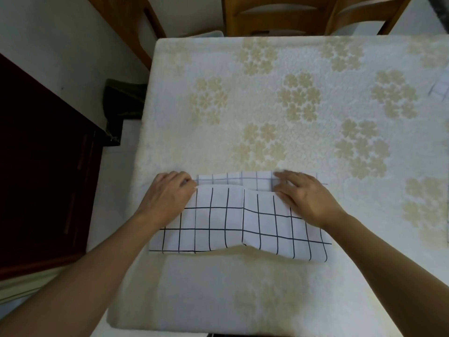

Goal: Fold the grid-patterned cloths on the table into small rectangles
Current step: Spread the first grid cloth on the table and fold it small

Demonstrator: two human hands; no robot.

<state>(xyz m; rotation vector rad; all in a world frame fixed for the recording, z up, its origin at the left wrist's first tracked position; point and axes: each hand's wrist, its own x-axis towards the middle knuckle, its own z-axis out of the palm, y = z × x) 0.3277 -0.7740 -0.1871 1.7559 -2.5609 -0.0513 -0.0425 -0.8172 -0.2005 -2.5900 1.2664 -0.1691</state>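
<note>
On table (267, 105): cloth (238, 222) nr front edge; L hand (167, 193) at left end, R hand (306, 198) right; chairs (279, 18) behind.

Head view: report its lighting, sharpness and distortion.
Head view: soft, even light on the table, with no hard glare. Head view: wide-angle bending curves the table's edges. Head view: the grid-patterned cloth in the middle is sharp enough to follow its lines, while the second cloth at the right edge is faint and smeared. Head view: the dark cabinet on the left is underexposed and its detail is lost.

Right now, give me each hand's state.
Left hand: fingers curled, pinching the cloth at its folded edge.
Right hand: on the cloth; grip cannot be told.
</note>
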